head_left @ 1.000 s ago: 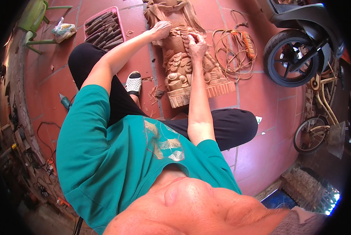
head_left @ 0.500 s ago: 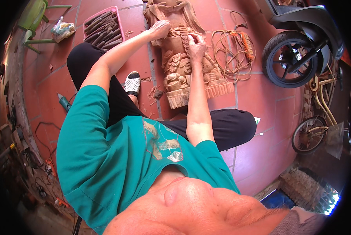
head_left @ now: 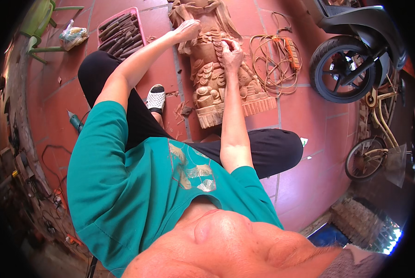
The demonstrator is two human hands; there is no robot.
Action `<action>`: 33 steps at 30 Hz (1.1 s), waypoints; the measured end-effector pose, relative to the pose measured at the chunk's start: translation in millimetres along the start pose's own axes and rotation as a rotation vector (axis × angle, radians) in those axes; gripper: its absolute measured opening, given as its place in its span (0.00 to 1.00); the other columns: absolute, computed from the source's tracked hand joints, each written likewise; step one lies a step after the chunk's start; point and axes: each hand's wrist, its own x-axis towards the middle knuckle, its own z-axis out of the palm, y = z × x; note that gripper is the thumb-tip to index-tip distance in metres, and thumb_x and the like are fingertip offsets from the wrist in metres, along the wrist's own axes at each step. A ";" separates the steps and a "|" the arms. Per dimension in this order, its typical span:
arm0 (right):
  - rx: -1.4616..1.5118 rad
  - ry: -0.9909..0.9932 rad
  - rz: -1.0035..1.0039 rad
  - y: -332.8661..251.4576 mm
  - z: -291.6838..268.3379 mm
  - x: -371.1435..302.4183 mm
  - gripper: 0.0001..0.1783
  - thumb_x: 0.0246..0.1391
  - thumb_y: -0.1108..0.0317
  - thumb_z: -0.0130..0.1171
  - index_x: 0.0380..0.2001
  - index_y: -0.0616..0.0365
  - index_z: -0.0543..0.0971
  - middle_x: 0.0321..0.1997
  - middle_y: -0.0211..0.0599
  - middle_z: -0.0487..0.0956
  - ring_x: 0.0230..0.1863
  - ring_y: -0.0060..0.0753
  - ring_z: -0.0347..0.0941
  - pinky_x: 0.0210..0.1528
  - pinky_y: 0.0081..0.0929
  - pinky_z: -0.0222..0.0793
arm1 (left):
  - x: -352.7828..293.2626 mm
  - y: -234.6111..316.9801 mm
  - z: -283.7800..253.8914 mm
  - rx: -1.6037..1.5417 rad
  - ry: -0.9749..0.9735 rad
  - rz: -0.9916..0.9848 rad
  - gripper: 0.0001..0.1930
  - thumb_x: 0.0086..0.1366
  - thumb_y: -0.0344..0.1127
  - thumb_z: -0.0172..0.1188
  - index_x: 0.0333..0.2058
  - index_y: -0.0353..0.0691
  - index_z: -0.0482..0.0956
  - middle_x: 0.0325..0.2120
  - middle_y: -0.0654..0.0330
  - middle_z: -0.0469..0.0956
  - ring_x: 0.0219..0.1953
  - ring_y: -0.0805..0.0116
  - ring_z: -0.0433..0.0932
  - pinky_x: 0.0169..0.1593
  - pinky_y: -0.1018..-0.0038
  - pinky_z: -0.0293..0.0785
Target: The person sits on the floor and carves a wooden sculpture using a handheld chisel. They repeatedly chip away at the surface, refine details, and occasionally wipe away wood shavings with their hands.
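Observation:
A carved wooden statue (head_left: 212, 74) lies on the tiled floor in front of me, its square base toward me and covered in scalloped and rounded relief. Over its upper left side, my left hand (head_left: 187, 31) is closed with the fingers curled inward. My right hand (head_left: 232, 53) is over the carving's middle right, thumb and fingertips drawn together. What either hand grips, if anything, is too small or hidden behind the fingers. Wood chips (head_left: 186, 110) lie by the statue's left edge.
A pink tray (head_left: 140, 26) of dark-handled tools (head_left: 120, 34) stands at the far left. Right of the statue lie a coiled cord (head_left: 267, 69) and an orange power strip (head_left: 291, 54). A motorbike wheel (head_left: 342, 69) and a bicycle (head_left: 367, 157) stand further right. A green chair (head_left: 37, 18) is far left.
My left hand has shifted slightly up and to the left over the statue. The right hand stays in nearly the same place, still pinched.

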 end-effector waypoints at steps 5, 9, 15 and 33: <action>-0.022 0.009 -0.001 -0.7 -3.1 -1.9 0.07 0.52 0.68 0.64 0.34 0.57 0.85 0.32 0.35 0.81 0.32 0.29 0.79 0.36 0.27 0.73 | -0.3 6.5 4.5 -0.025 0.068 0.037 0.06 0.56 0.29 0.58 0.26 0.32 0.80 0.31 0.48 0.76 0.37 0.47 0.78 0.41 0.58 0.74; 0.014 -0.005 0.032 1.5 -0.5 -0.6 0.07 0.52 0.69 0.64 0.35 0.57 0.85 0.33 0.36 0.81 0.32 0.30 0.79 0.37 0.27 0.73 | 1.4 13.1 6.4 0.015 -0.032 0.007 0.05 0.55 0.28 0.58 0.26 0.32 0.80 0.31 0.46 0.76 0.38 0.46 0.78 0.42 0.58 0.74; -0.005 -0.019 0.028 0.0 -3.8 -2.9 0.07 0.52 0.70 0.64 0.35 0.58 0.85 0.35 0.37 0.82 0.33 0.30 0.79 0.38 0.27 0.74 | 15.6 19.2 -5.1 0.016 -0.259 -0.068 0.06 0.50 0.25 0.56 0.25 0.28 0.80 0.27 0.39 0.78 0.33 0.43 0.80 0.36 0.57 0.75; 0.013 -0.011 0.007 1.6 -2.0 -2.6 0.07 0.52 0.71 0.63 0.35 0.59 0.84 0.34 0.36 0.81 0.33 0.29 0.79 0.37 0.26 0.74 | 23.5 8.7 22.9 -0.056 0.147 0.077 0.03 0.53 0.27 0.58 0.26 0.35 0.78 0.29 0.47 0.76 0.36 0.45 0.77 0.41 0.56 0.72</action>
